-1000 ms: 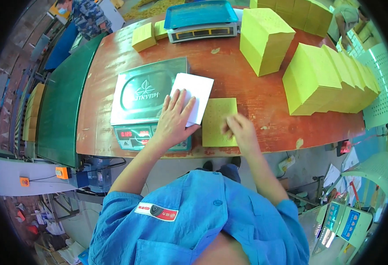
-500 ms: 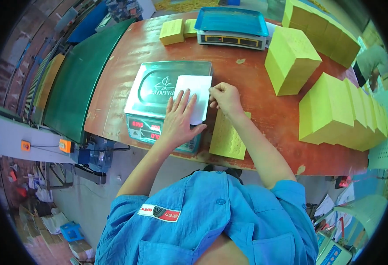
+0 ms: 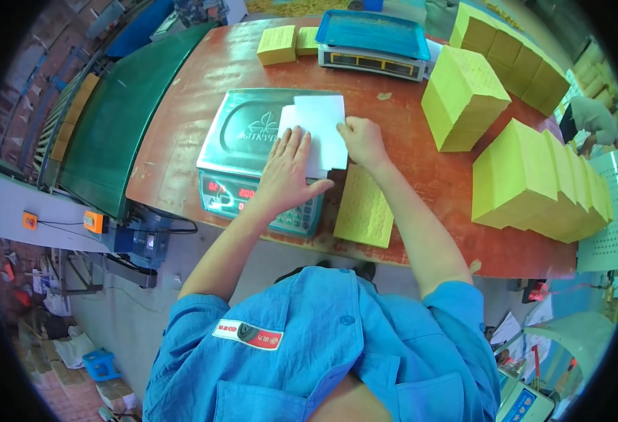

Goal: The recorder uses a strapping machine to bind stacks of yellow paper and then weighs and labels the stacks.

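White sheets (image 3: pixel 328 133) lie over the right side of the scale's plate; half a second ago their edges sat nearly flush, and now one juts up and to the right, so we judge it partly parted from the rest. From the left, we have a green surface (image 3: pixel 122 126) beside the red table (image 3: pixel 175 126), then the scale (image 3: pixel 230 126). Our left hand (image 3: pixel 288 167) rests flat on the sheets, fingers extended and thumb out. Our right hand (image 3: pixel 362 143) is curled, fingers closed on their right edge, though which sheet lies uppermost we cannot say for certain. Below it, nearer us, sits a flat yellow block (image 3: pixel 363 214); tall yellow stacks (image 3: pixel 506 183) stand farther right.
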